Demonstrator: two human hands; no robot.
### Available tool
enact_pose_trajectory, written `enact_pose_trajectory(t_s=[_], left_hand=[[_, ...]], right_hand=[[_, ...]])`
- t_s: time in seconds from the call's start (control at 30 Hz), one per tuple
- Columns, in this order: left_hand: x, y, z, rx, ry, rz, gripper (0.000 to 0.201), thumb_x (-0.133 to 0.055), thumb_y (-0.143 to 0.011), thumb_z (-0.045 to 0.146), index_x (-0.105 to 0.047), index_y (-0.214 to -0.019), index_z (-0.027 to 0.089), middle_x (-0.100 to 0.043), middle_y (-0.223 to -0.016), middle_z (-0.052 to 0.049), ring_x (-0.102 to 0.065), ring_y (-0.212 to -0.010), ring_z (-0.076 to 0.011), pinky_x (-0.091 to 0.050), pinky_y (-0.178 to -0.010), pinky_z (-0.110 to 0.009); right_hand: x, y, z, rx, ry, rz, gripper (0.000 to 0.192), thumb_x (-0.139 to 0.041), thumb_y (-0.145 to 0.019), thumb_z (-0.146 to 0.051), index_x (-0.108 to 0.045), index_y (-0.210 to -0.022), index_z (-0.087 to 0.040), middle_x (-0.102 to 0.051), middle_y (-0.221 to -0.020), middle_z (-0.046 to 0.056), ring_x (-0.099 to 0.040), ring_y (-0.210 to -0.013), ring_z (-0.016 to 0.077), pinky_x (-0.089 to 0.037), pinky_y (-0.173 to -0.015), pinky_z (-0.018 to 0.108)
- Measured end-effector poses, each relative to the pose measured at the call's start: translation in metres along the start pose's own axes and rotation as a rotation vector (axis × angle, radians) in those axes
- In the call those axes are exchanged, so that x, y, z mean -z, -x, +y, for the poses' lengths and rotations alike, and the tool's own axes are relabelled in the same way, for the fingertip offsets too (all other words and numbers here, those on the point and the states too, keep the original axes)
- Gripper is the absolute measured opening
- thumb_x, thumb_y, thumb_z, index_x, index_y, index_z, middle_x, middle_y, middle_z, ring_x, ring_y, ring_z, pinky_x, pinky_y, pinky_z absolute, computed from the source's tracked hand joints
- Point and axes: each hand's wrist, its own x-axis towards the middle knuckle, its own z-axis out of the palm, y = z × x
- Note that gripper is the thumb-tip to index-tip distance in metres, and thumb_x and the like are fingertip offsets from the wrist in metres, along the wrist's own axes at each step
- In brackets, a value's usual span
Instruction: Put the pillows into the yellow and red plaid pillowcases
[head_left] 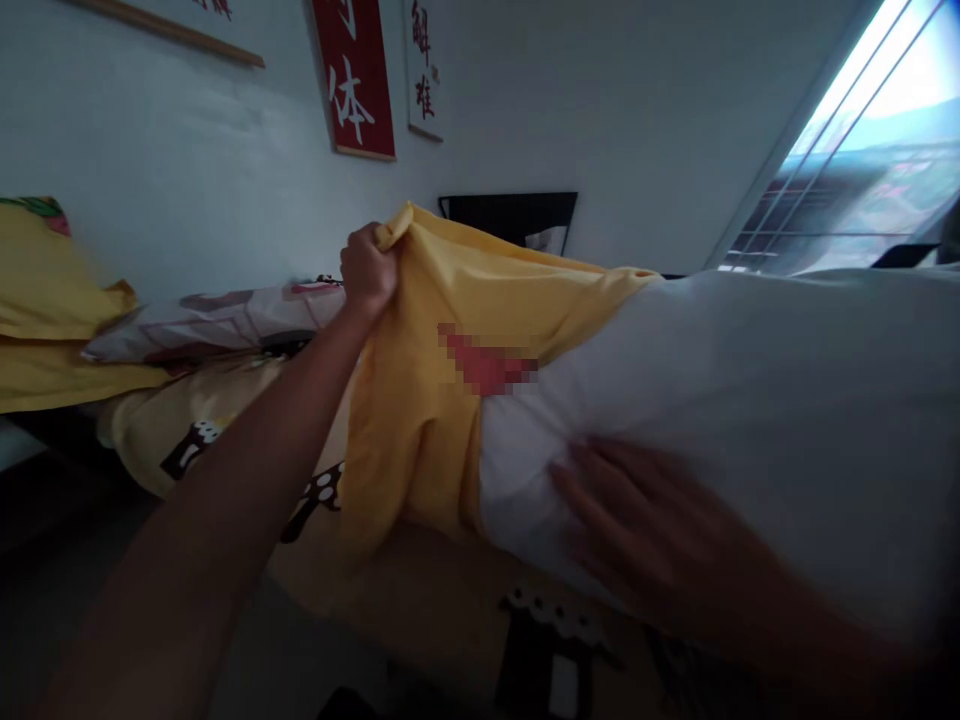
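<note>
Left hand (367, 270) gripping yellow pillowcase (420, 400) edge, right hand (637, 530) flat, open on white pillow (750, 400).

Yellow pillowcase (420, 400); plain white pillow (750, 380)

**Bare arms, nothing worn**

From my feed I see two bare hands and forearms. The left hand (367, 270) shows no ring, watch or sleeve up the whole forearm. The right hand (645, 540) is blurred; no glove or cuff shows on it.
</note>
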Motion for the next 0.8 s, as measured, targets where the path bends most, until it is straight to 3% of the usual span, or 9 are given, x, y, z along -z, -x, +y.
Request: enact_pose_trajectory(t_s=[0.07, 0.13, 0.23, 0.27, 0.37, 0.5, 0.6, 0.7, 0.8], left_hand=[[-0.009, 0.031, 0.010, -0.199, -0.253, 0.020, 0.035, -0.061, -0.083, 0.019, -0.055, -0.118, 0.015, -0.058, -0.121, -0.014, -0.052, -0.114, -0.0297, -0.036, -0.098, -0.048], [-0.011, 0.078, 0.025, -0.550, -0.337, -0.067, 0.041, -0.054, -0.086, 0.019, -0.048, -0.126, 0.016, -0.052, -0.132, -0.015, -0.047, -0.121, -0.0291, -0.035, -0.098, -0.047], [-0.004, 0.157, 0.038, -1.069, -0.395, -0.328, 0.024, -0.046, -0.088, 0.019, -0.054, -0.110, 0.014, -0.061, -0.111, -0.012, -0.054, -0.104, -0.0270, -0.037, -0.087, -0.044], [-0.002, 0.178, 0.038, -1.156, -0.399, -0.472, 0.020, -0.046, -0.088, 0.021, -0.055, -0.104, 0.014, -0.062, -0.099, -0.010, -0.055, -0.093, -0.0252, -0.038, -0.081, -0.041], [-0.001, 0.215, 0.022, -1.107, -0.412, -0.724, 0.013, -0.048, -0.088, 0.024, -0.056, -0.094, 0.015, -0.060, -0.090, -0.007, -0.053, -0.083, -0.0212, -0.038, -0.072, -0.036], [0.003, 0.215, -0.004, -0.988, -0.457, -0.749, 0.015, -0.048, -0.090, 0.030, -0.055, -0.085, 0.017, -0.060, -0.088, -0.005, -0.053, -0.090, -0.0221, -0.036, -0.086, -0.042], [0.014, 0.212, -0.008, -0.941, -0.501, -0.813, 0.024, -0.050, -0.089, 0.038, -0.058, -0.084, 0.016, -0.062, -0.085, -0.006, -0.054, -0.093, -0.0237, -0.033, -0.093, -0.048], [0.020, 0.219, 0.001, -0.971, -0.578, -0.923, 0.027, -0.055, -0.086, 0.037, -0.064, -0.084, 0.013, -0.064, -0.082, -0.009, -0.054, -0.094, -0.0265, -0.036, -0.088, -0.048], [0.015, 0.234, 0.016, -0.981, -0.689, -1.064, 0.020, -0.061, -0.081, 0.029, -0.069, -0.081, 0.010, -0.066, -0.080, -0.013, -0.057, -0.090, -0.0278, -0.039, -0.080, -0.045]], right_hand=[[-0.028, 0.009, 0.000, 0.022, 0.052, -0.053, 0.060, -0.046, -0.092, -0.053, -0.052, -0.132, -0.009, -0.056, -0.131, 0.021, -0.049, -0.123, 0.0351, -0.041, -0.100, 0.051], [-0.050, 0.010, 0.015, 0.000, 0.072, -0.113, 0.074, -0.042, -0.091, -0.060, -0.043, -0.140, -0.004, -0.047, -0.140, 0.023, -0.041, -0.132, 0.0366, -0.035, -0.105, 0.054], [-0.072, 0.003, 0.044, -0.034, 0.033, -0.136, 0.073, -0.039, -0.093, -0.058, -0.039, -0.142, -0.005, -0.048, -0.141, 0.020, -0.040, -0.134, 0.0322, -0.034, -0.107, 0.052], [-0.076, 0.001, 0.051, -0.044, 0.024, -0.131, 0.070, -0.039, -0.093, -0.057, -0.039, -0.142, -0.006, -0.048, -0.141, 0.019, -0.040, -0.134, 0.0313, -0.034, -0.107, 0.051], [-0.078, -0.001, 0.053, -0.066, 0.031, -0.104, 0.064, -0.042, -0.094, -0.050, -0.041, -0.140, -0.006, -0.048, -0.142, 0.018, -0.041, -0.133, 0.0299, -0.034, -0.107, 0.049], [-0.065, 0.023, 0.017, -0.086, 0.024, -0.019, 0.060, -0.046, -0.093, -0.042, -0.039, -0.143, -0.009, -0.046, -0.144, 0.016, -0.038, -0.136, 0.0290, -0.029, -0.111, 0.049], [-0.055, 0.052, -0.005, -0.111, 0.064, -0.016, 0.060, -0.045, -0.092, -0.041, -0.038, -0.145, -0.014, -0.043, -0.146, 0.016, -0.036, -0.136, 0.0354, -0.026, -0.109, 0.058], [-0.052, 0.068, 0.002, -0.099, 0.304, -0.013, 0.054, -0.044, -0.089, -0.016, -0.042, -0.143, -0.019, -0.049, -0.140, 0.017, -0.043, -0.128, 0.0374, -0.032, -0.100, 0.059], [-0.056, 0.062, 0.026, 0.032, 0.391, 0.015, 0.050, -0.044, -0.086, -0.006, -0.052, -0.134, -0.018, -0.066, -0.110, 0.013, -0.059, -0.098, 0.0273, -0.042, -0.085, 0.045]])
